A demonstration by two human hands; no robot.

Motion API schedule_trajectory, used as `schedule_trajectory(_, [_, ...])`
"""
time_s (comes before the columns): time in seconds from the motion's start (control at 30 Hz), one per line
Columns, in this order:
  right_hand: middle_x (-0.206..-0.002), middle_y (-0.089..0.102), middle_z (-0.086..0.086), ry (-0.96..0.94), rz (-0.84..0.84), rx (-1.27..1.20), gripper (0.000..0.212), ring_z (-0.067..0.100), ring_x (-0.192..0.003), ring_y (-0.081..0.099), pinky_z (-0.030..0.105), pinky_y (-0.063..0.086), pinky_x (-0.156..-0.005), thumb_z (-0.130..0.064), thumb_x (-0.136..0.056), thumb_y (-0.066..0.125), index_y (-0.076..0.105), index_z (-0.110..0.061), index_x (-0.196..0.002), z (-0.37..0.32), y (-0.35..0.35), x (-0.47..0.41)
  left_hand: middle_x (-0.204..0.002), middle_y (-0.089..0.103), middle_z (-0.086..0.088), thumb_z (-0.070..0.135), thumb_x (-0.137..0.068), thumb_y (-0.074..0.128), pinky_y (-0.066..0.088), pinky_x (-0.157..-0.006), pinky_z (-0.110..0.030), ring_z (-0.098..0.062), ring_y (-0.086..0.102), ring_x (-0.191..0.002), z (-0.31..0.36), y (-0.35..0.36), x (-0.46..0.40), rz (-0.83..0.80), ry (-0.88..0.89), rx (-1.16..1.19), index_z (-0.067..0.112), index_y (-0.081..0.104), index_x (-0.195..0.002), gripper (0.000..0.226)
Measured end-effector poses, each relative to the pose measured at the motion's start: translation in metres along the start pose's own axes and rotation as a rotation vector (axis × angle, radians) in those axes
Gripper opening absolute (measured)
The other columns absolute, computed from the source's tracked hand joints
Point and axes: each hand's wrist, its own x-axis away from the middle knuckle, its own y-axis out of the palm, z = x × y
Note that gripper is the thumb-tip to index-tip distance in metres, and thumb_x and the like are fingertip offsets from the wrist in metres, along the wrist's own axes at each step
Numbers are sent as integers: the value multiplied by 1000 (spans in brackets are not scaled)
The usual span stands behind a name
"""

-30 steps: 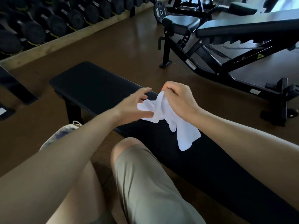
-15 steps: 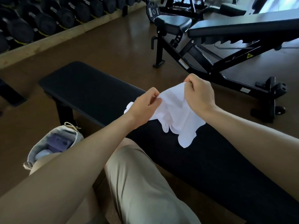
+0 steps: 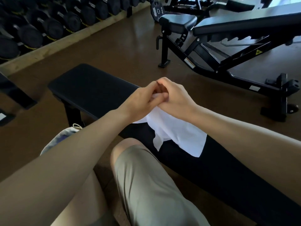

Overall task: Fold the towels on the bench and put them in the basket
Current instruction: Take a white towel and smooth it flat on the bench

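Observation:
A white towel (image 3: pixel 177 132) hangs doubled over the black flat bench (image 3: pixel 91 88), its lower edge draped on the padding. My left hand (image 3: pixel 140 101) and my right hand (image 3: pixel 174 97) meet above the bench, and both pinch the towel's top edge where the corners come together. The fingers overlap, so the exact grip is partly hidden. The pale cloth basket (image 3: pixel 63 136) stands on the floor at the left below the bench, mostly covered by my left forearm.
My bent knee in grey shorts (image 3: pixel 146 181) is just in front of the bench. An adjustable black bench (image 3: pixel 228 38) stands on the far right. A dumbbell rack (image 3: pixel 40 25) lines the far left wall. Brown floor lies between.
My hands were apart and held the towel spread out; they have come together, which brings the two top corners to one point and doubles the towel over.

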Motion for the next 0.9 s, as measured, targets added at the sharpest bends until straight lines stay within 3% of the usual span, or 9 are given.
schedule_trajectory(0.13, [-76, 61, -8, -53, 16, 136, 23, 16, -71, 58, 44, 52, -63, -6, -75, 53, 64, -15, -94, 2, -8, 1, -74, 58, 4, 41, -95, 69, 36, -54, -21, -9, 48, -59, -15, -15, 5, -40, -71, -79, 17, 51, -97, 30])
schedule_trajectory(0.23, [-71, 61, -4, -16, 89, 123, 23, 18, -66, 58, 41, 53, -59, -1, -76, 50, 66, -11, -88, 5, -22, -1, -82, 62, 6, 23, -98, 63, 45, -61, -28, -12, 59, -74, -24, -19, 7, -119, -101, -250, 26, 56, -96, 8])
schedule_trajectory(0.37, [-68, 57, -6, 30, 156, 223, 22, 17, -64, 53, 32, 42, -58, -1, -76, 48, 64, -14, -85, 7, -42, 0, -72, 58, 1, 25, -103, 51, 50, -62, -40, -24, 59, -68, -38, -28, 6, -75, -194, -493, 22, 49, -76, 26])
schedule_trajectory(0.47, [-86, 65, 0, 184, 100, 322, 28, 19, -77, 58, 29, 38, -63, 0, -81, 55, 62, -15, -104, 19, -55, 1, -70, 60, -1, 26, -106, 45, 42, -55, -35, -24, 57, -63, -48, -34, 9, 21, -266, -485, 24, 51, -84, 23])
schedule_trajectory(0.53, [-109, 65, 2, 249, -33, 368, 51, 23, -101, 58, 34, 43, -77, -3, -78, 63, 56, -15, -127, 19, -53, 2, -67, 59, -3, 28, -107, 43, 39, -51, -36, -23, 55, -57, -42, -30, 8, 89, -194, -436, 21, 52, -90, 20])
schedule_trajectory(0.6, [-123, 61, 2, 171, -156, 337, 69, 23, -115, 53, 39, 44, -91, -8, -74, 68, 49, -16, -141, 9, -37, 3, -67, 58, -2, 27, -107, 44, 38, -50, -36, -21, 53, -55, -28, -24, 6, 76, -98, -337, 18, 52, -95, 17])
schedule_trajectory(0.67, [-116, 65, 2, 67, -183, 214, 59, 23, -105, 60, 41, 50, -85, -12, -75, 68, 52, -15, -132, -5, -16, 3, -70, 58, 1, 23, -106, 47, 38, -51, -29, -16, 54, -59, -12, -20, 1, 52, 6, -263, 17, 54, -99, 12])
schedule_trajectory(0.77, [-85, 65, 2, 66, -72, 62, 18, 23, -72, 62, 44, 51, -62, -9, -84, 60, 53, -10, -102, -13, 2, 0, -75, 59, 5, 28, -105, 51, 41, -54, -27, -13, 56, -63, -5, -24, -4, 28, 123, -283, 17, 53, -100, 12])
schedule_trajectory(0.9, [-77, 61, 0, 39, -76, 159, 10, 19, -66, 57, 33, 42, -55, -8, -88, 60, 57, -17, -84, -4, -7, -2, -80, 60, 4, 36, -104, 57, 46, -52, -22, -11, 57, -60, -27, -39, 2, -184, 125, -689, 26, 40, -100, 20])
